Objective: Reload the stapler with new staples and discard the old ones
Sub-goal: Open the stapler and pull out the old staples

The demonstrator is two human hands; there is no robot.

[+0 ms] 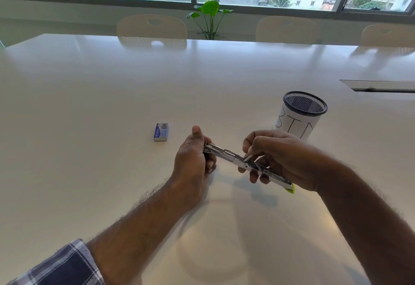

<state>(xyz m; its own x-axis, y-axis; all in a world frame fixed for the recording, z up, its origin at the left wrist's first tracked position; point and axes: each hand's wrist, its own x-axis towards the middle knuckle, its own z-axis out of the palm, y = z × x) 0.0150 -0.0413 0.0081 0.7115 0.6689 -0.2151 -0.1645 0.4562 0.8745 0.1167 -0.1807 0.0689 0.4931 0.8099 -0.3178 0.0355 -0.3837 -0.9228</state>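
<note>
A metal stapler (229, 156) with a lime-green end is swung fully open and held flat above the white table (112, 87). My left hand (193, 163) grips its far-left end, thumb raised. My right hand (278, 156) holds the green end from below while its thumb and forefinger pinch at the middle of the staple channel. Whether staples are between those fingers I cannot tell. A small blue staple box (161, 132) lies shut on the table to the left of my hands. A mesh cup (301, 114) wrapped in paper lettered "BIN" stands just behind my right hand.
A cable slot (379, 86) is cut into the table at the right. Three pale chairs (151, 29) stand along the far edge, with a green plant (210, 15) between them under the windows.
</note>
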